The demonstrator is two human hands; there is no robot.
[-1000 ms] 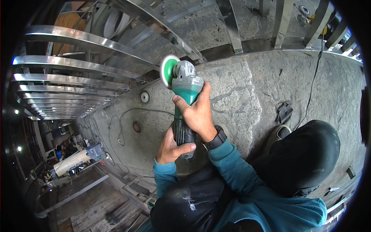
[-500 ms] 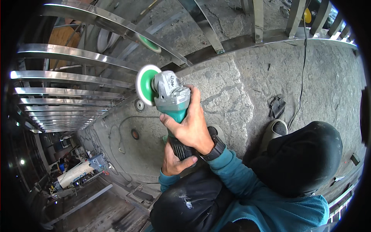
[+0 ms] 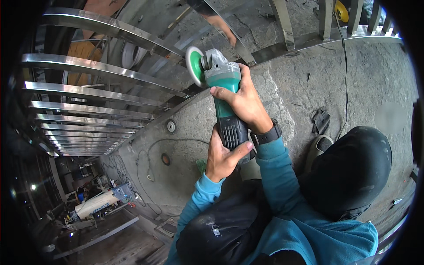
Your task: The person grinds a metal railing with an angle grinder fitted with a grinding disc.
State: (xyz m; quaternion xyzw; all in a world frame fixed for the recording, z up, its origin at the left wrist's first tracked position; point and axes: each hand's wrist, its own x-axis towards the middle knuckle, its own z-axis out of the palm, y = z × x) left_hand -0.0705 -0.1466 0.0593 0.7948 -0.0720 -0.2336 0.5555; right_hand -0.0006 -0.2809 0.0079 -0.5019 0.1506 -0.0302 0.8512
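Observation:
Both my hands grip an angle grinder (image 3: pixel 227 84) with a teal body, a grey metal head and a black ribbed rear end. My right hand (image 3: pixel 247 104), with a dark watch at the wrist, wraps round the front of the body just behind the head. Lower down, my left hand (image 3: pixel 222 159) clasps the black rear part, thumb across it. A green and white disc (image 3: pixel 195 66) on the grinder's left side stands close to a shiny metal bar of a frame (image 3: pixel 110 73). Whether disc and bar touch, I cannot tell.
Two small discs, a pale one (image 3: pixel 171 126) and a dark reddish one (image 3: pixel 165 159), lie on the concrete floor (image 3: pixel 371 79). A cable (image 3: pixel 346 75) runs down the right side, near a black cloth (image 3: pixel 321 120). At lower left lies a cream cylinder (image 3: pixel 95 204) among clutter.
The grinder has moved farther off and to the right with both hands on it, its disc now by the upper bars. The surroundings have also shifted slightly in view.

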